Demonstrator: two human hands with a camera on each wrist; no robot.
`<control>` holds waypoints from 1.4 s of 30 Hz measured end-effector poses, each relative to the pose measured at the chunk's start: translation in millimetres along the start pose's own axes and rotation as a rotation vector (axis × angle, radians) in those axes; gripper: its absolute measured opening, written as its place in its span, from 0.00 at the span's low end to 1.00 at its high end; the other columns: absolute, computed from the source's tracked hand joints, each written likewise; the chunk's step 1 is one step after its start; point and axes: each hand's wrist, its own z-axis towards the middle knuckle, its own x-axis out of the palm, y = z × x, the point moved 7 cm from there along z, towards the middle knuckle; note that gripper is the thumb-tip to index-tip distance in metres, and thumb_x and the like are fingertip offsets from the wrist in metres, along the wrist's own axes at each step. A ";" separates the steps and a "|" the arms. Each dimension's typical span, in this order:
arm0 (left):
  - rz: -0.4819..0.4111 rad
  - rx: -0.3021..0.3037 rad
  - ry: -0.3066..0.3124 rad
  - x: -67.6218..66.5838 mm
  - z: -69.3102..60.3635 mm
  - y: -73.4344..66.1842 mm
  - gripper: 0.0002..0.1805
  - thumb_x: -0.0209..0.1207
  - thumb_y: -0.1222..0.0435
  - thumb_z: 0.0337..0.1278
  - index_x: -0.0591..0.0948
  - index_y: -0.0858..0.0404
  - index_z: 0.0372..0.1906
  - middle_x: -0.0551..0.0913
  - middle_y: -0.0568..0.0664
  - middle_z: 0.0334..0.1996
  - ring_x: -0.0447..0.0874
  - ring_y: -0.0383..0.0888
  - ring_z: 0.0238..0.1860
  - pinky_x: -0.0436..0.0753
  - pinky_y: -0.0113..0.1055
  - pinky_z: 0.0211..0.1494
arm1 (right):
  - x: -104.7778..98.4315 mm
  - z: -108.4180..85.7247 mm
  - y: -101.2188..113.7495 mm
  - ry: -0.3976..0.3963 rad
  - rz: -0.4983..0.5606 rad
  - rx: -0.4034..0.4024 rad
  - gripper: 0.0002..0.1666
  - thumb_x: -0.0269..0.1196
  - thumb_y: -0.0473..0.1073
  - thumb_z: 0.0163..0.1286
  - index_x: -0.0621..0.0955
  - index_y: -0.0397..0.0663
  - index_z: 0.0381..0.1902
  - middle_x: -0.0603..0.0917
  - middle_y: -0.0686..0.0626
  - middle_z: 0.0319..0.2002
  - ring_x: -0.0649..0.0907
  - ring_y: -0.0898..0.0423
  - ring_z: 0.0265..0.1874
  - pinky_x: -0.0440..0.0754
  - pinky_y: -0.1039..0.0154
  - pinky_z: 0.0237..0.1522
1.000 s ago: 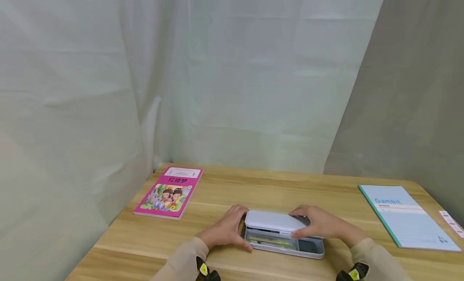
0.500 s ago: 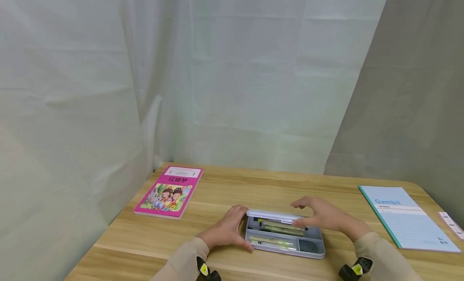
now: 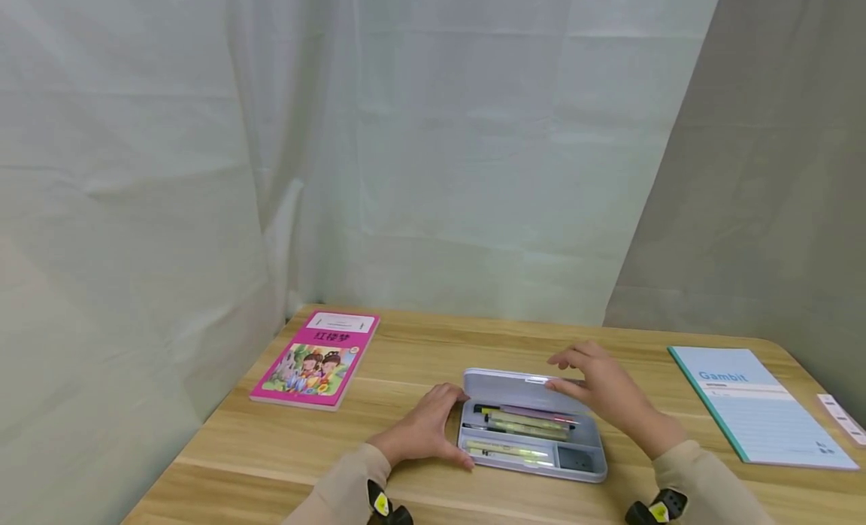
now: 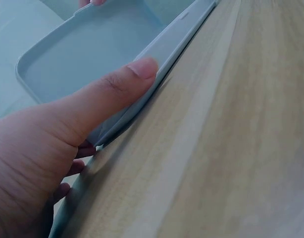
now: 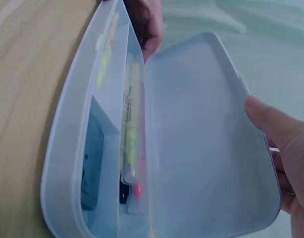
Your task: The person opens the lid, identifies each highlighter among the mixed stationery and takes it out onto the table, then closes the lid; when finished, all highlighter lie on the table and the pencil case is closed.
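My pencil case (image 3: 588, 477) sat open on the near part of the big desk (image 3: 487, 352), between my left hand (image 3: 426, 427) and my right hand (image 3: 605, 386). The left one gripped the end of the case, thumb spread wide from the fingers and lying along the front. The right one pinched the edge of the lid (image 3: 514, 390), thumb on the inner side and fingers behind. The lid stood up at the back. I thought the best way was to hold the case still with one hand and tip the lid slowly with the other. A hard pull could have made the case slide.

Behind the desk hung pale, wrinkly cloth (image 3: 460, 171). The desk top looked like wood, with wavy lines. On the right lay a flat, light blue writing pad (image 3: 764, 427), and on the left a pink book (image 3: 314, 367) with a cartoon picture. The case was pale, smooth and long, with round corners; I couldn't tell if it was tin or plastic. Its back part held see-through highlighters (image 5: 134, 119), and yellowish pens (image 3: 507, 451) lay in front. Beside those pens was a dark block (image 3: 575, 459), maybe an eraser.
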 end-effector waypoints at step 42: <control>0.007 0.001 0.012 0.3 1.0 1.2 0.50 0.76 0.41 0.26 0.71 0.59 0.59 0.74 0.45 0.55 0.69 0.41 0.59 0.70 0.39 0.69 | 6.9 14.8 -15.3 -0.148 -0.107 0.083 0.09 0.72 0.43 0.56 0.85 0.45 0.33 0.83 0.51 0.31 0.78 0.55 0.33 0.79 0.57 0.34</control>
